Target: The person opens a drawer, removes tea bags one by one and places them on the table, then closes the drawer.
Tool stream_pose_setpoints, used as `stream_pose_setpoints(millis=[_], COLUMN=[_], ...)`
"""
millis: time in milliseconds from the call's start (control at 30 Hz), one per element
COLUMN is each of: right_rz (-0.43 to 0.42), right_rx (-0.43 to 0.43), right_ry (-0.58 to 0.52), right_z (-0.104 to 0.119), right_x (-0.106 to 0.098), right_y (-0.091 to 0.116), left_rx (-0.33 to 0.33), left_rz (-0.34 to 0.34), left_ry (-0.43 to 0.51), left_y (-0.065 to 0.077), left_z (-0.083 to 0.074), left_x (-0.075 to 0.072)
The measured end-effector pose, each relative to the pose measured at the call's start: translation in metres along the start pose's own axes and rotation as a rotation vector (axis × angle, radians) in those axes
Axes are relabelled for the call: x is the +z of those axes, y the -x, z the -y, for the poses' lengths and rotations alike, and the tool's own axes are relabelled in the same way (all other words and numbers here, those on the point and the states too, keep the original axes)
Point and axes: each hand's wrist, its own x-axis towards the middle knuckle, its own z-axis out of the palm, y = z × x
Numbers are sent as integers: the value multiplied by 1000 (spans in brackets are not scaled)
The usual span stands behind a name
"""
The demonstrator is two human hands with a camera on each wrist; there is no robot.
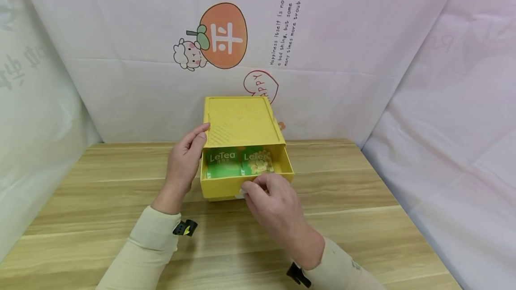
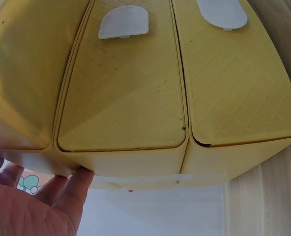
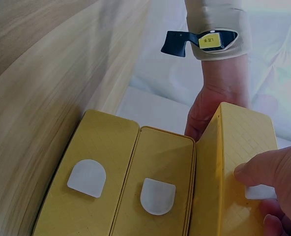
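A yellow drawer cabinet (image 1: 243, 122) stands on the table with its top drawer (image 1: 219, 188) pulled out. Inside that drawer lie green LeTea packs (image 1: 223, 169), side by side. My right hand (image 1: 278, 207) pinches the white handle (image 3: 257, 192) of the open drawer between thumb and fingers. Against the cabinet's left side, near its upper edge, rests my left hand (image 1: 182, 162), its fingers extended. Below the open drawer are a middle drawer (image 3: 167, 152) and a bottom drawer (image 3: 99, 140), both closed, each with a white handle.
The wood-grain table (image 1: 121, 191) ends at the back against a white printed cloth (image 1: 133, 66). White cloth (image 1: 435, 124) also hangs along the right side. Black wrist straps (image 1: 185, 228) sit over the beige sleeves (image 1: 143, 245).
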Motion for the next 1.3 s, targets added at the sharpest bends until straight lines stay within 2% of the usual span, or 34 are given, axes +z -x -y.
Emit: stream_pose_setpoints(millis=[733, 1033, 1100, 1167, 1233, 1267, 1300], right_rz=[-5, 63, 210, 342, 435, 468, 476], right_rx=[-5, 41, 283, 594, 905, 1035, 1043], right_ry=[-96, -119, -264, -416, -518, -542, -550], right_z=[12, 15, 21, 27, 34, 37, 38], right_x=[-13, -20, -26, -31, -37, -40, -40], right_y=[6, 11, 6, 0, -6, -9, -9], left_rx=[0, 4, 6, 9, 10, 10, 10], left_rz=[-12, -10, -11, -12, -13, -14, -14], left_ry=[1, 10, 14, 16, 17, 18, 18], left_y=[-2, -2, -2, -2, -2, -2, -2], left_z=[2, 1, 1, 2, 2, 2, 2], left_x=[2, 1, 1, 1, 1, 1, 1])
